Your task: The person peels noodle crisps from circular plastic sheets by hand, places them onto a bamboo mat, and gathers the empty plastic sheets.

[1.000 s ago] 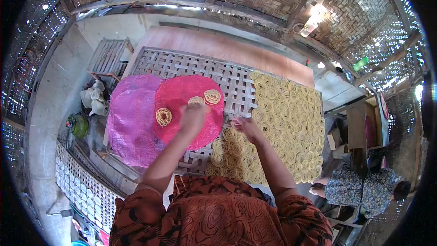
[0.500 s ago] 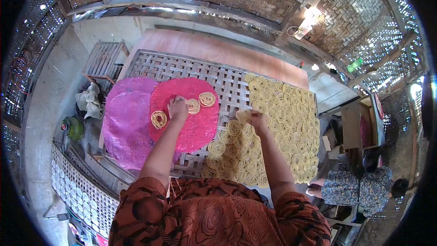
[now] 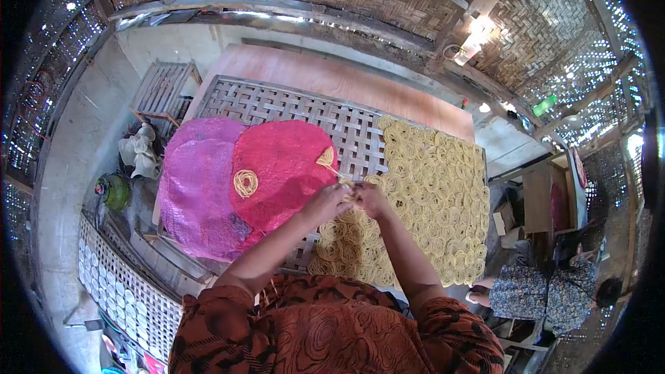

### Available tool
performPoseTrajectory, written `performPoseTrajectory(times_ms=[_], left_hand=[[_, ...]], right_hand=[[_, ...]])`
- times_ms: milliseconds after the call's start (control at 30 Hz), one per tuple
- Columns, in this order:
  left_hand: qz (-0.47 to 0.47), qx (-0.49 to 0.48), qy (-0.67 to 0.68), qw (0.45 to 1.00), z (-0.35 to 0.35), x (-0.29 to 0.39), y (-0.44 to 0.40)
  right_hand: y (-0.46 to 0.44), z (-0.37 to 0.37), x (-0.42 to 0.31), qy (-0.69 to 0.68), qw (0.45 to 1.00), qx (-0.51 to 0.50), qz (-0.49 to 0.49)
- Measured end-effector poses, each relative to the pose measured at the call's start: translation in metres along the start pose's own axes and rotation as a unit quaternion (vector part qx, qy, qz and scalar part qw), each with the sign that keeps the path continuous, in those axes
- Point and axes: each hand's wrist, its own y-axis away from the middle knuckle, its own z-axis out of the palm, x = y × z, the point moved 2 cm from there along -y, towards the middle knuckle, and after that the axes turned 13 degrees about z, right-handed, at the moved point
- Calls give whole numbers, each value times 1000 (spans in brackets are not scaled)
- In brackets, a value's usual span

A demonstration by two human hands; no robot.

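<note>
My left hand (image 3: 332,201) and my right hand (image 3: 374,201) meet at the lower right of the round pink sheet (image 3: 277,145). Both have their fingers closed on yellow noodle strands (image 3: 346,182); the fingers hide much of the bundle. From my hands, strands stretch up to a partly lifted noodle coil (image 3: 325,158) at the pink sheet's right edge. A single noodle coil (image 3: 245,183) lies flat on the sheet's left part. To the right of my hands, rows of noodle coils (image 3: 436,201) cover the woven bamboo tray (image 3: 277,100).
A purple sheet (image 3: 194,194) lies under the pink one, on the left. Behind the tray runs a wooden board (image 3: 332,83). At the lower left stands a rack of white discs (image 3: 118,298). A person in patterned clothes (image 3: 540,287) is at the right.
My left hand has moved right and down from the pink sheet to meet my right hand. One coil has left the sheet, and another is pulled out into strands.
</note>
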Motion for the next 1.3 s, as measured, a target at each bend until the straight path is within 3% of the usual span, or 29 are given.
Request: performPoseTrajectory(times_ms=[33,67,133,200,267,367,433,467,600,700,767,800,933,1000,1033,1100,1167,1233,1300], left_hand=[[-93,-48,18,994,-5,0,-3],[-22,58,17,998,-14,-12,-5],[-64,79,-103,989,-19,-62,-8],[-41,93,-134,986,-7,-107,-17],[-16,111,-167,980,0,-115,-31],[-61,46,-132,988,17,-108,-59],[-80,-9,-236,968,21,-93,-69],[-129,-10,-204,970,21,-89,-76],[-164,50,-210,963,39,-102,-87],[-77,87,-186,976,34,-104,-93],[-157,201,149,955,23,-100,-91],[-102,191,127,968,27,-110,-92],[-68,156,72,983,42,-113,-89],[-28,86,-137,986,46,-100,-90],[-28,90,-136,986,49,-95,-93],[-117,53,-183,975,55,-91,-96],[-111,71,-161,978,56,-88,-99],[-200,52,-156,966,64,-88,-100],[-194,63,-176,963,77,-97,-104]], right_hand=[[8,-7,-10,1,1000,0,-1],[12,-18,-22,-3,999,47,-18],[23,-36,-48,-5,995,94,-37],[35,-51,-72,174,975,140,-19],[12,-68,-65,189,975,119,-17],[0,-75,-68,245,962,120,-23],[8,-71,-77,239,966,49,-80],[1,-77,-78,318,942,92,-61],[6,-84,-82,299,945,130,-19],[3,-102,-74,266,956,123,-27],[2,-116,-70,260,955,139,-42],[3,-119,-68,254,953,156,-55],[1,-120,-64,247,957,143,-54],[-6,-119,-62,270,951,140,-63],[-7,-119,-62,290,944,139,-68],[-8,-117,-62,276,949,139,-69],[-3,-113,-63,252,958,104,-95],[-5,-119,-59,241,962,98,-84],[-3,-120,-58,243,962,119,-45]])
